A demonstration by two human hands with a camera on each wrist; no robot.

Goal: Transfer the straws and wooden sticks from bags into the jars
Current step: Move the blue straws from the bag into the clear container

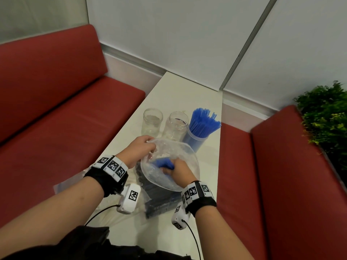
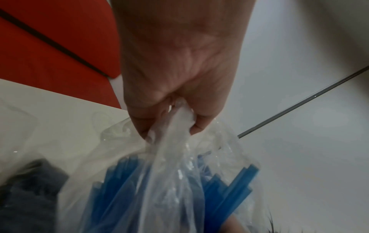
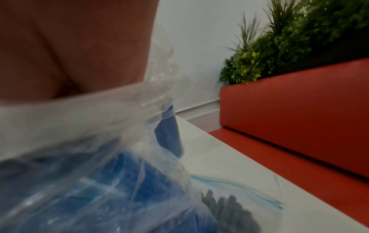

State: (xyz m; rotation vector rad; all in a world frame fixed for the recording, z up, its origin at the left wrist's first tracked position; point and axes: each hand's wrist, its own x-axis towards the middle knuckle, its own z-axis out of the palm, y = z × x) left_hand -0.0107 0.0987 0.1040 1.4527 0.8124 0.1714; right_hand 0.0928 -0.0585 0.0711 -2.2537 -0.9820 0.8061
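Note:
A clear plastic bag (image 1: 185, 156) stands open in the middle of the white table (image 1: 208, 184). My left hand (image 1: 139, 150) pinches its far left rim, the bunched film (image 2: 179, 119) squeezed between thumb and fingers. My right hand (image 1: 175, 170) reaches into the bag and grips a bundle of blue straws (image 1: 165, 163), also seen through the film (image 2: 127, 186) and as a blur (image 3: 123, 181). Two empty glass jars (image 1: 152, 121) (image 1: 176, 126) stand behind the bag. A third jar (image 1: 197, 137) at their right holds many blue straws (image 1: 203, 121).
A second bag of dark straws (image 1: 159, 201) lies flat under the open bag, its zip edge (image 3: 239, 187) showing. Another flat clear bag (image 1: 69, 182) lies by my left wrist. Red benches (image 1: 75, 119) (image 1: 281, 166) flank the table; a green plant (image 1: 326, 117) stands at the right.

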